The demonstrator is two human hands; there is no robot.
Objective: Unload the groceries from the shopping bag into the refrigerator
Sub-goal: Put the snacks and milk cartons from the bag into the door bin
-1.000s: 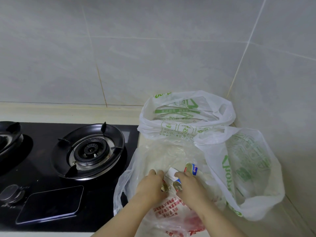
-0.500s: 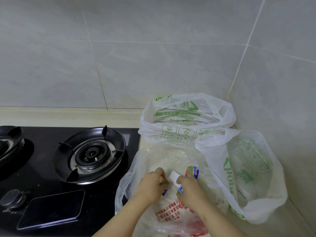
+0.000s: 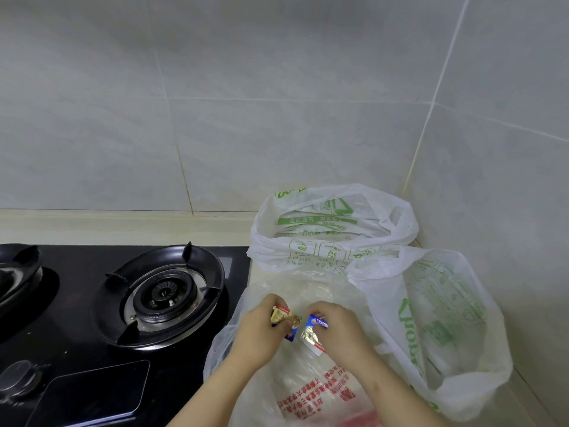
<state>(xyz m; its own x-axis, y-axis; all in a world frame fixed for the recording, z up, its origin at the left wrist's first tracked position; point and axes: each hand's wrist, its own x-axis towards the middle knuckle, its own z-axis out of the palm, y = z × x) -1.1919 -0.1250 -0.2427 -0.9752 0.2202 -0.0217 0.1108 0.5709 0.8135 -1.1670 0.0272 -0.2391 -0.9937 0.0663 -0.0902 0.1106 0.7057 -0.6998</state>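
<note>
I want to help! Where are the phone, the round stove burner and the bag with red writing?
phone [image 3: 94, 392], head view, middle of its dark screen.
stove burner [image 3: 163, 294], head view, its centre cap.
bag with red writing [image 3: 315, 396], head view, on the red print.

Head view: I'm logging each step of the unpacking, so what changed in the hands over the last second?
The left hand and right hand, close together over the red-printed bag a second ago, have drawn slightly apart. The left now pinches a gold foil piece, the right a silver-blue foil piece; whether one packet tore is unclear. The green-printed bags, phone and stove stayed put.
</note>
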